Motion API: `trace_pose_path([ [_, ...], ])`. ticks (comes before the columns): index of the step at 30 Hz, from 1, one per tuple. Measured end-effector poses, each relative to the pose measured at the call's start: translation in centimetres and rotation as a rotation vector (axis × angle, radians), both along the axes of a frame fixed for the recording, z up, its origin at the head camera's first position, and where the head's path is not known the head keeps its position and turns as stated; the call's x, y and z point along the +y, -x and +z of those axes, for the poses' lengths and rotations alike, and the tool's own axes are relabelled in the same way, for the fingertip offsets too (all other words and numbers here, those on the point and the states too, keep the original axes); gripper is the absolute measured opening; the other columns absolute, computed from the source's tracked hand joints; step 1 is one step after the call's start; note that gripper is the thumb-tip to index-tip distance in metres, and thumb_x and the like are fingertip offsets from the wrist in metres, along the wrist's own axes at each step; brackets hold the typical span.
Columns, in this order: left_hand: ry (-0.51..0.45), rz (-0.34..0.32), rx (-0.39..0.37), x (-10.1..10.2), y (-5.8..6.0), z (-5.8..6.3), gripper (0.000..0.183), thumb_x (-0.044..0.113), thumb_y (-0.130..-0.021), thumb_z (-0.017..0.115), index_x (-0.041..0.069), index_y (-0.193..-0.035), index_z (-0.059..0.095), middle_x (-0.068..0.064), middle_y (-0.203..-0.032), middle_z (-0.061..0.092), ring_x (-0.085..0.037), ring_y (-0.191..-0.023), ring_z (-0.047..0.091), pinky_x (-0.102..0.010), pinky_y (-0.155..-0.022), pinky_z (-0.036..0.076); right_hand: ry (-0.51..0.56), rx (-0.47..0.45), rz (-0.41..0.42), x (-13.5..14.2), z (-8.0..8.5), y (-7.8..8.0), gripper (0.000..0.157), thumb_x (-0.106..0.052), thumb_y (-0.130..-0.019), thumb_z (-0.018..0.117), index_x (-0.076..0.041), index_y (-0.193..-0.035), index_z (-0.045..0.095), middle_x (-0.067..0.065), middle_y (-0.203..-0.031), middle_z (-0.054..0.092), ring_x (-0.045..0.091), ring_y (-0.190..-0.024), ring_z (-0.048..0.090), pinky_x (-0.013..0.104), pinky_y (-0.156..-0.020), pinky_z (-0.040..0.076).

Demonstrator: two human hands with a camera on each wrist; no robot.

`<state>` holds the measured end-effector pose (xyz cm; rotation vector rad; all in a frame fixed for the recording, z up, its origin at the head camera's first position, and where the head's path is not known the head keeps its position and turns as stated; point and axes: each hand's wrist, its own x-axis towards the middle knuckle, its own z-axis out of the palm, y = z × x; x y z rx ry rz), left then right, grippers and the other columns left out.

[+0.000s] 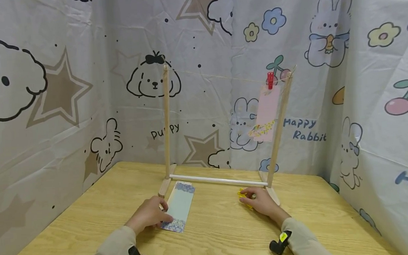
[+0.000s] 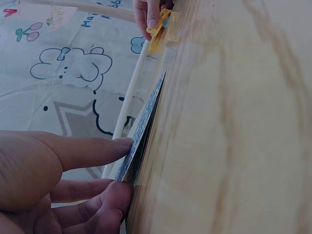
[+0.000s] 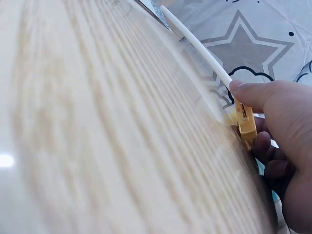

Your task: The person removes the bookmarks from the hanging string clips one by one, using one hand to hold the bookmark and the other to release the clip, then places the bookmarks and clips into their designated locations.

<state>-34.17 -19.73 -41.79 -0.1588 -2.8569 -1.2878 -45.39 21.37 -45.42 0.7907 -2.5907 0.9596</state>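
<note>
head view: light blue card (image 1: 181,205) in my left hand (image 1: 149,213), yellow clip (image 3: 247,124) in my right hand (image 1: 261,200)

at the left, my thumb and fingers pinch the card by its near left edge, thumb on top and fingertips below. it has blue patterned bands at its 2 ends and sits low over the wooden table (image 1: 215,219), tilted, with a dark gap under it in the left wrist view. just beyond it rises the left post (image 1: 167,121); from its foot a white rod (image 1: 218,180) runs right, and from its top a string (image 1: 215,76) does too. further right, my other thumb and fingers pinch the yellow clip close to the tabletop, near the rod's right end. above that hand a red clip (image 1: 270,80) holds a pink card (image 1: 268,106) on the string, beside the right post (image 1: 279,137).
</note>
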Motion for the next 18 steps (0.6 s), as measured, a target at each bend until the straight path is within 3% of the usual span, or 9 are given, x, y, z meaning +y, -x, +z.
trace_pose_path([
  [18, 0.004, 0.005, 0.005, 0.04, -0.23, 0.31, 0.032, 0.011, -0.081, 0.09, 0.002, -0.1, 0.066, -0.008, -0.073, 0.061, -0.017, -0.052, 0.057, -0.03, -0.051, 0.043, -0.017, -0.008, -0.019, -0.12, 0.03, -0.04, 0.03, -0.027, -0.093, 0.081, -0.006, -0.114, 0.078, -0.008, -0.093, 0.069, 0.012, -0.087, 0.061, 0.036, -0.08, 0.051],
])
